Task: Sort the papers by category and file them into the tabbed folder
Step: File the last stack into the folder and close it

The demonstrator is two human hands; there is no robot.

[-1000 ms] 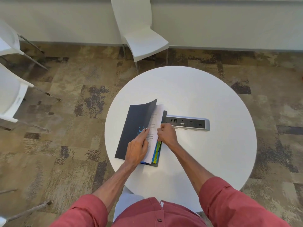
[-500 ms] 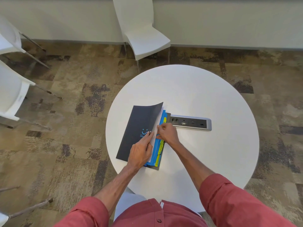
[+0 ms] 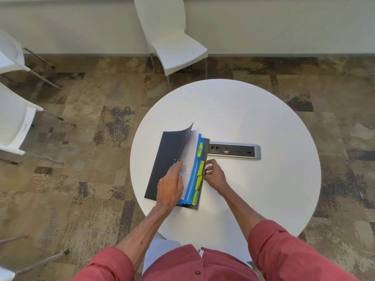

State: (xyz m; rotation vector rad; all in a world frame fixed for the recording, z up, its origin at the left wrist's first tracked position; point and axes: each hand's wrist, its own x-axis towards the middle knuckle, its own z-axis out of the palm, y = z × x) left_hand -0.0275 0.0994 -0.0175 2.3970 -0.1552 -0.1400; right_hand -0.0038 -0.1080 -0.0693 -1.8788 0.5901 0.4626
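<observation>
Two hands on folder [image 3: 168,159]: left [image 3: 170,185] resting on papers [image 3: 189,159], right [image 3: 215,174] pinching edge.

One table [image 3: 263,118] is carrying one folder [image 3: 170,151] and one socket panel [image 3: 235,152], four yellow tabs [image 3: 200,149] are showing along the folder's right edge, two hands, the left hand [image 3: 169,187] and the right hand [image 3: 215,175], are touching it, and at least three white chairs [image 3: 174,43] are standing nearby.

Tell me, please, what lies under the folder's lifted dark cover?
Under the cover lie white printed sheets, then blue dividers with yellow tabs. The left hand lies across the top sheet; the right hand pinches the edge of the folder. Anything between dividers is covered.
</observation>
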